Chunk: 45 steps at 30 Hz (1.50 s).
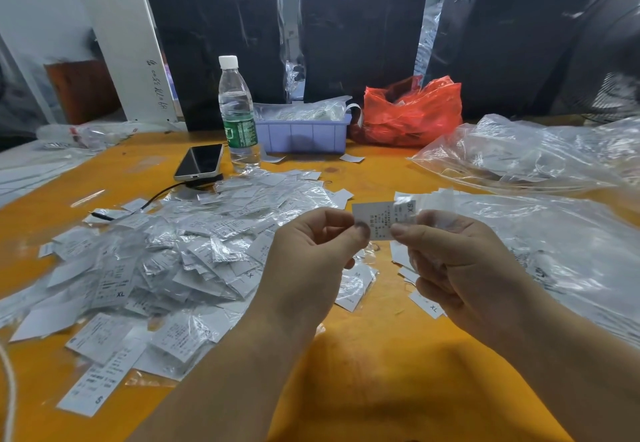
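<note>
Both hands hold one label above the counter: left hand pinches its left edge, right hand its right. Label pile lies toward the left edge. Bottle, phone, tray and red bag stand along the far edge.

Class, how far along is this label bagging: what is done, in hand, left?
Done, it seems: the heap of bagged labels on the left. In hand: left hand and right hand pinch one label. Left: loose labels by the right hand, beside clear bags.
</note>
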Available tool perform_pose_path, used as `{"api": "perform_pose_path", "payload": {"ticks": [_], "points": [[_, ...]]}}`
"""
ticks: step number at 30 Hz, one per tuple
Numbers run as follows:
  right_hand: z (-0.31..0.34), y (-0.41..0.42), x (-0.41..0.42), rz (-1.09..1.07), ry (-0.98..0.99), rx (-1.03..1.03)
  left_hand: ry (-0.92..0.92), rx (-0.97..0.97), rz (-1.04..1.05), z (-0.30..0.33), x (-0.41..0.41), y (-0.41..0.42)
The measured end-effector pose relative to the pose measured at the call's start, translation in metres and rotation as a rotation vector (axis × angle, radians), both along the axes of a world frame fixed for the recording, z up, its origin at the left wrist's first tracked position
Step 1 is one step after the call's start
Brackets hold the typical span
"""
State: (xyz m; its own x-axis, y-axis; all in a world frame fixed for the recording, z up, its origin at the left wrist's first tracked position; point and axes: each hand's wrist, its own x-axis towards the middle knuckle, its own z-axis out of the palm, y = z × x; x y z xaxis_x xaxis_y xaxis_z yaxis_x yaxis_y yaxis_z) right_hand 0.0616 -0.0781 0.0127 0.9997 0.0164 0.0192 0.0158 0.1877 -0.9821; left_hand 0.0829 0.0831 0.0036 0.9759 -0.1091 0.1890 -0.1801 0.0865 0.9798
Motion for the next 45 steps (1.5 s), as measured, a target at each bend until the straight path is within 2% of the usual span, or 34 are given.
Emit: {"api": "perform_pose_path", "payload": {"ticks": [16,20,24,34,39,45], "points": [[-0.008,0.003,0.001,0.036,-0.034,-0.04,0.047,-0.063,-0.102,-0.005,-0.003,-0.006],[-0.006,0.0,0.001,0.044,-0.019,0.003,0.047,-0.069,-0.135,-0.005,0.0,-0.002],[-0.005,-0.001,0.001,0.115,0.005,0.012,0.016,-0.039,-0.216,-0.004,0.001,0.002],[0.0,0.0,-0.001,0.272,0.02,-0.033,0.109,-0.1,-0.319,-0.004,0.01,0.005],[0.0,-0.001,-0.001,0.261,0.043,-0.034,0.048,-0.046,-0.254,-0.003,0.009,0.005],[0.004,-0.004,0.002,0.16,0.014,0.01,0.12,-0.068,-0.123,0.0,0.013,0.01]]}}
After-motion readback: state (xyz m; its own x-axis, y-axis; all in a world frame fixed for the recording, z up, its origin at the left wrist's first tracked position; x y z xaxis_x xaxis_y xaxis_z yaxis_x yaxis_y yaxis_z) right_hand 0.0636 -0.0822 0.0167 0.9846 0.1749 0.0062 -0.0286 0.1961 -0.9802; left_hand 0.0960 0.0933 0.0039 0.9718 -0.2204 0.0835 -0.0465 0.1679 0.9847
